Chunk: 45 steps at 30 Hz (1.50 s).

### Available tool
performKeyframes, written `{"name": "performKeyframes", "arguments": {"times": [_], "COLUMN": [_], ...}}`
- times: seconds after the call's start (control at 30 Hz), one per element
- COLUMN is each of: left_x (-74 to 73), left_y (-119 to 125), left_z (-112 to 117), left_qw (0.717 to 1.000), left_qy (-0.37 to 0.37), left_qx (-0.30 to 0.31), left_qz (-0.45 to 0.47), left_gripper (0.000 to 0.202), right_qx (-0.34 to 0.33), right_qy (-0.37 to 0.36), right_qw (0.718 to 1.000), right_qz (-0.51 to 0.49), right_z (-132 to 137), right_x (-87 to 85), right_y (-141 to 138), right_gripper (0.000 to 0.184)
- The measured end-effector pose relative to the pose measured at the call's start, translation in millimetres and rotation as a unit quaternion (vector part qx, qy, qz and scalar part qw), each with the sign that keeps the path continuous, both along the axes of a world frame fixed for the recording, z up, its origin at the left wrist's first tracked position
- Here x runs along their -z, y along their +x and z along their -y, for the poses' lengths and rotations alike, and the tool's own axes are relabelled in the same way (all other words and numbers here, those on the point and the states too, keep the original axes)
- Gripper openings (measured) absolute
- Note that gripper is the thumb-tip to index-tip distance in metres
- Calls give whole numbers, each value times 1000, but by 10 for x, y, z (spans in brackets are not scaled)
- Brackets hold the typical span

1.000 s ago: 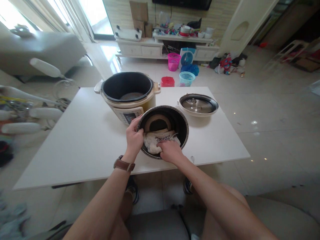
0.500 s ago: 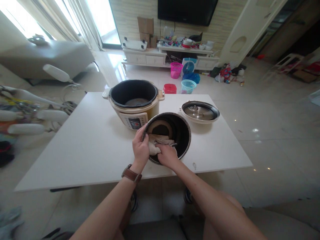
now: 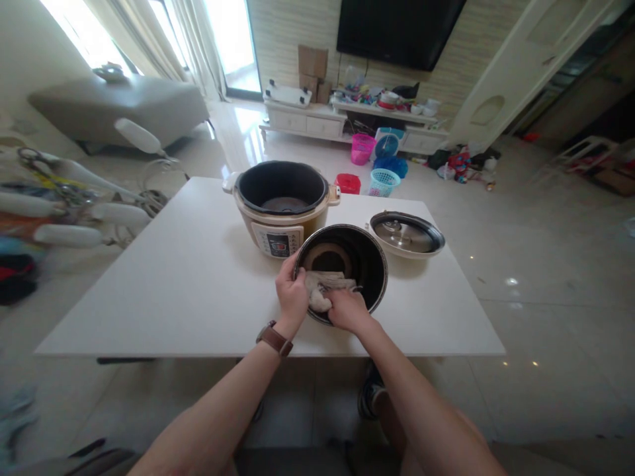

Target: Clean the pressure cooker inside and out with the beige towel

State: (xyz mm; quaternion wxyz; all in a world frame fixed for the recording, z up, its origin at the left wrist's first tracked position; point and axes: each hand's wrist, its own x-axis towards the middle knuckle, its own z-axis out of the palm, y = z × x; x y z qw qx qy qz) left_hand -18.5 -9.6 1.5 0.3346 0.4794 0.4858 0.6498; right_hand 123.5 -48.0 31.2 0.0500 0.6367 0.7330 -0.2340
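"Left hand?"
"Curled tight over the rim of one tilted pot."
"Right hand?"
"Closed on one cloth inside it."
"Where's the pot?"
"Over the surface, just before one cooker, near one lid."

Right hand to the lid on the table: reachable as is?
Probably yes, though not directly: the right hand is inside the pot, on the cloth. It would have to come out first; then nothing visible blocks the way past the pot's right side to the lid.
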Motion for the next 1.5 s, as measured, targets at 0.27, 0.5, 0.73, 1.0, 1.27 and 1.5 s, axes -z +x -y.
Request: {"name": "performKeyframes", "arguments": {"times": [0.27, 0.5, 0.73, 1.0, 1.27, 1.5], "left_x": [-23, -86, -86, -165, -221, -232], "left_y": [98, 216, 239, -41, -221, -96], "left_z": [18, 211, 196, 1, -132, -19], "left_qw": [999, 996, 996, 993, 985, 984], "left_qy": [25, 66, 73, 67, 73, 90], "left_qx": [37, 38, -3, -19, 76, 88], "left_qz": [-12, -40, -45, -95, -139, -127], "left_gripper": [41, 39, 37, 21, 50, 38], "right_qx": [36, 103, 78, 32, -18, 63], "right_qy": [8, 58, 43, 73, 75, 60], "right_qw": [998, 973, 977, 991, 997, 992], "right_qz": [49, -198, -194, -110, -11, -90], "right_z": [13, 7, -36, 129, 176, 93], "right_x": [31, 106, 143, 243, 219, 225], "right_y": [126, -71, -70, -31, 66, -6], "right_gripper": [49, 41, 38, 61, 47, 53]}}
